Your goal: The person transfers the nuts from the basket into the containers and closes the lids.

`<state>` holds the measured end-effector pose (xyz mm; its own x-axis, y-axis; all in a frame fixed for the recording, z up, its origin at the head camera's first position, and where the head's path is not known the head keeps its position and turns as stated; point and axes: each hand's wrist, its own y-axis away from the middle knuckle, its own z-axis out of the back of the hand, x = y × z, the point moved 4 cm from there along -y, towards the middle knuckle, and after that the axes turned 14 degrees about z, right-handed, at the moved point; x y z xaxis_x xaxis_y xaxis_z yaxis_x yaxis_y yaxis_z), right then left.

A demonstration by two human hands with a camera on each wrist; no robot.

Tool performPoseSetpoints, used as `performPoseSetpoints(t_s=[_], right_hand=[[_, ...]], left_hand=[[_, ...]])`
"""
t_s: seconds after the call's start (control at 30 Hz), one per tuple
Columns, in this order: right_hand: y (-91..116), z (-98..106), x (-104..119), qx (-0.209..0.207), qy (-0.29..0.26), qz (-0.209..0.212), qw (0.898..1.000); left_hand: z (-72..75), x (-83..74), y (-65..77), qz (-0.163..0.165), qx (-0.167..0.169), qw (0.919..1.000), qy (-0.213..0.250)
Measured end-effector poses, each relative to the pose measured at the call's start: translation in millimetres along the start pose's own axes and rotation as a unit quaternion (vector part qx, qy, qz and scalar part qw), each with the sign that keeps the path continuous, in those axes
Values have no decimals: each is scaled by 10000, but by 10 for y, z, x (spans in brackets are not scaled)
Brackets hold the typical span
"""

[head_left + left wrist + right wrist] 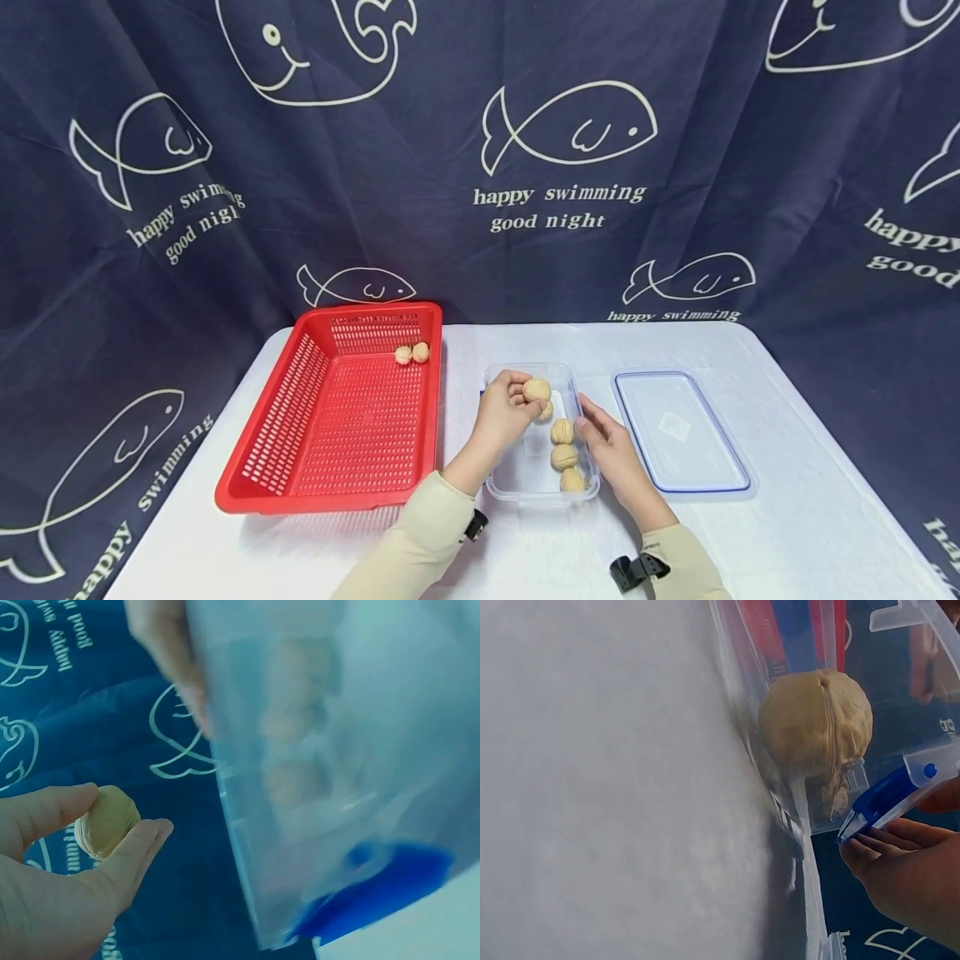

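My left hand (504,414) pinches a walnut (537,389) between thumb and fingers, over the far half of a clear plastic container (522,497). In the left wrist view, the held walnut (109,823) shows between the fingertips. Inside the container, three walnuts (564,457) line the right wall, and another walnut (547,411) lies farther back, partly covered by the left hand. My right hand (611,450) rests against the container's right side with its fingers extended. In the right wrist view, those fingertips touch a blue clip (889,796) on the container.
To the left stands a red perforated basket (225,492) with two walnuts (412,353) in its far right corner. A clear lid with a blue seal (678,442) lies right of the container. A dark fish-printed curtain (420,167) hangs behind the white-covered table (540,558).
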<state>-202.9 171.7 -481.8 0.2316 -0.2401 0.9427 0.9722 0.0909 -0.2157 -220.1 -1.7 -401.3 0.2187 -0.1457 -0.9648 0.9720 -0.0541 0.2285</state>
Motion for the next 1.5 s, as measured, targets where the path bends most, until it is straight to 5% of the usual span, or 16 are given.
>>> performPoseSetpoints(t_s=[0.33,0.63,0.9,1.5], right_hand=[[10,2,8,34,-67,48,10000],[1,0,-7,-25,-47,49,10000],[0,2,-2,-64,-47,72,9999],[7,-1,12,-26,-70,-44,10000]], left_hand=[[-126,311,-96,53,-486,9973,-541],[-203,503,-183,111,-583,9932,-1002],[-215,606,-226,93,-901,9782,-1869],[-247,645,-260,91,-851,9800,-1795]])
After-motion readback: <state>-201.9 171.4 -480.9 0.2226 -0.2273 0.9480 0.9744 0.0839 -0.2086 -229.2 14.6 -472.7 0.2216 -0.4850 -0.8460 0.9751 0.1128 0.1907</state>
